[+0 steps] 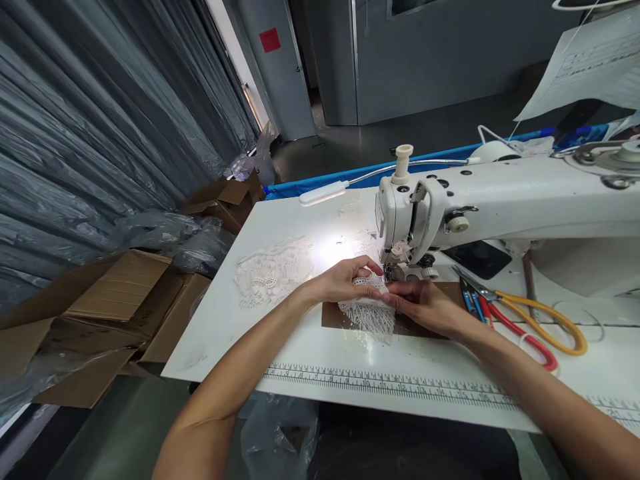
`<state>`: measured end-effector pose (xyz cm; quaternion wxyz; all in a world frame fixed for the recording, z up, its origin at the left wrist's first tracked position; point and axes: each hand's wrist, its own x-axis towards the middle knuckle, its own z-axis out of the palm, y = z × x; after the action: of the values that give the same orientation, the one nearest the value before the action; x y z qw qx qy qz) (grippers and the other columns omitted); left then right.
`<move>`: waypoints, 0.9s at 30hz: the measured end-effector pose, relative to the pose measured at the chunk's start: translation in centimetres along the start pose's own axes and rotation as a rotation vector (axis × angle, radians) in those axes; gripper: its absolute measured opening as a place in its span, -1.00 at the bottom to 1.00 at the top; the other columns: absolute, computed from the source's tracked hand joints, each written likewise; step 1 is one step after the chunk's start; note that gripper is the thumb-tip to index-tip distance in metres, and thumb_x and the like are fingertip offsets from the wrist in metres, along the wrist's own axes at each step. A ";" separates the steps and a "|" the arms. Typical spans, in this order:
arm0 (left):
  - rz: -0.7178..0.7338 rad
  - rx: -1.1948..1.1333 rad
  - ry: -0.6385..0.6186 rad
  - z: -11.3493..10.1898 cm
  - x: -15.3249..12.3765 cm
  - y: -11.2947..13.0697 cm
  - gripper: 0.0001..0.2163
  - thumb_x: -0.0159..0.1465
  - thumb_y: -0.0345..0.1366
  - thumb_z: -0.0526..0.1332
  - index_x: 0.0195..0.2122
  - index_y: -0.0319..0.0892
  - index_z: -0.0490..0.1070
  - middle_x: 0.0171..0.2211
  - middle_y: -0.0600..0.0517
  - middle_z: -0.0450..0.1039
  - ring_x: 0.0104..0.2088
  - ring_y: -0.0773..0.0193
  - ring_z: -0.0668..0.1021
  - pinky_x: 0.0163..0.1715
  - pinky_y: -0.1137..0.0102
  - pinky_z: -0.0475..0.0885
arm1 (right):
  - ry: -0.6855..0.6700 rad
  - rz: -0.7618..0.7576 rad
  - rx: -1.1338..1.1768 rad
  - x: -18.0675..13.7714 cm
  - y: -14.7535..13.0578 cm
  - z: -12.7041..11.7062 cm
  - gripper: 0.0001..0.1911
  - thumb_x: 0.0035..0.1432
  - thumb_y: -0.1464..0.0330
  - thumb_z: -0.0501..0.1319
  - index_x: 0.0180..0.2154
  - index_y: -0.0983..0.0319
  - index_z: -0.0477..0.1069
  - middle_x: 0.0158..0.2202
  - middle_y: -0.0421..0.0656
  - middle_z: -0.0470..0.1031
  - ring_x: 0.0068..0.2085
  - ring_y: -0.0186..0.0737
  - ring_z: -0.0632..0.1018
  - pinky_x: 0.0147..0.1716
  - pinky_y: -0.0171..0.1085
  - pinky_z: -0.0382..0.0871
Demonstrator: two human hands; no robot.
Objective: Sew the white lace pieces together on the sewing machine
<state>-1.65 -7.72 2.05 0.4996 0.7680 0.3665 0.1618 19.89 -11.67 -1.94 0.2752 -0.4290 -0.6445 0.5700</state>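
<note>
A piece of white lace (373, 317) lies over a brown board just in front of the sewing machine (400, 220). My left hand (345, 280) pinches the lace's upper edge between thumb and fingers, close to the needle area. From the other side, my right hand (423, 303) grips the same edge, its thumb meeting the left thumb. Part of the right fingers is hidden behind the lace. Beneath both hands the brown board (333, 317) sits flat on the white table (225, 333).
A pile of lace pieces (273, 270) lies on the table's left. To the right are orange-handled scissors (545, 317) and red-handled scissors (530, 340), beside small blue-handled snips (470, 300). A lamp (325, 192) lights the work. Cardboard boxes (120, 293) stand left of the table.
</note>
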 end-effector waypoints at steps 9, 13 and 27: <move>-0.052 0.060 -0.012 0.3 0.0 -0.1 -0.62 0.18 -0.09 0.33 -0.07 -0.17 0.35 -0.53 0.19 0.16 -0.53 0.43 0.26 -0.50 0.49 0.17 | 0.303 -0.080 -0.236 -0.9 0.3 1.4 -0.68 0.18 0.13 0.12 -0.40 0.23 0.46 -0.55 -0.18 0.41 -0.53 -0.27 0.36 -0.53 -0.28 0.19; -0.088 0.149 0.026 0.1 -0.1 -0.1 -0.62 0.18 -0.10 0.33 -0.06 -0.16 0.36 -0.50 0.16 0.21 -0.49 0.39 0.34 -0.44 0.46 0.23 | 0.397 -0.081 -0.224 -0.9 0.6 1.1 -0.70 0.15 0.12 0.14 -0.42 0.21 0.42 -0.44 -0.11 0.47 -0.43 -0.19 0.42 -0.43 -0.23 0.24; 0.228 1.074 0.498 3.0 0.5 -1.5 -0.87 0.34 -0.37 0.15 -0.13 -0.28 0.38 -0.08 -0.14 0.43 -0.19 0.16 0.50 -0.27 0.27 0.42 | 0.302 0.022 0.250 -0.8 0.6 0.6 -0.49 0.06 -0.10 0.21 -0.29 0.23 0.48 -0.44 -0.17 0.44 -0.55 -0.36 0.33 -0.54 -0.29 0.26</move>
<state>-0.09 -8.97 -0.68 -0.0792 0.8865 0.4182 0.1816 19.88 -12.72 -2.51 0.4137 -0.4791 -0.5152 0.5778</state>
